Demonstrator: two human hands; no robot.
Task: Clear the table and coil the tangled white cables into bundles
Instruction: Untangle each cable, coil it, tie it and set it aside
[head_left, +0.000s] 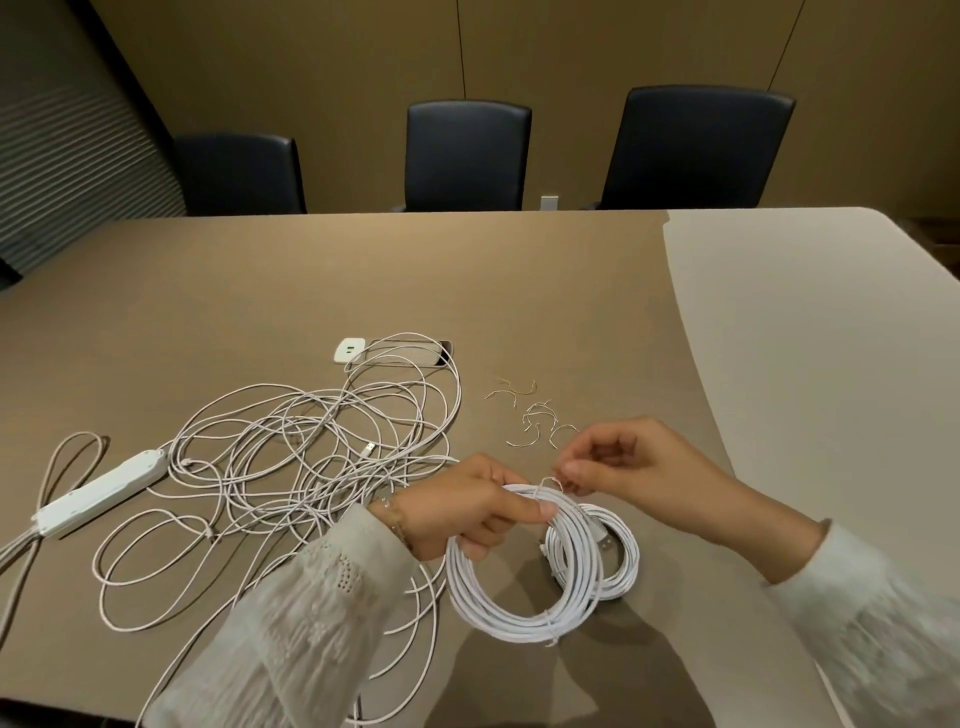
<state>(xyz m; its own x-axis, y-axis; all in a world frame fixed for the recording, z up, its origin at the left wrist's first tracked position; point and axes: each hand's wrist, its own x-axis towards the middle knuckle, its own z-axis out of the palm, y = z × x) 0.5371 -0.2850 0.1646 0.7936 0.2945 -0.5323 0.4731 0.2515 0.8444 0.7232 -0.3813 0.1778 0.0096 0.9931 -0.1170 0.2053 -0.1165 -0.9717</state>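
Left hand grips round coiled white cable bundle at its top; right hand pinches thin wire twist tie there (tangled loose white cables lie left).

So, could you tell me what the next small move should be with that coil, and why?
Probably finish twisting the tie shut around the coil. The left hand grips the coil upright at its top, and the right hand pinches the tie's ends there, apparently not yet closed. Another tie already binds the bottom, and a finished bundle lies behind, so closing this one would likely complete it.
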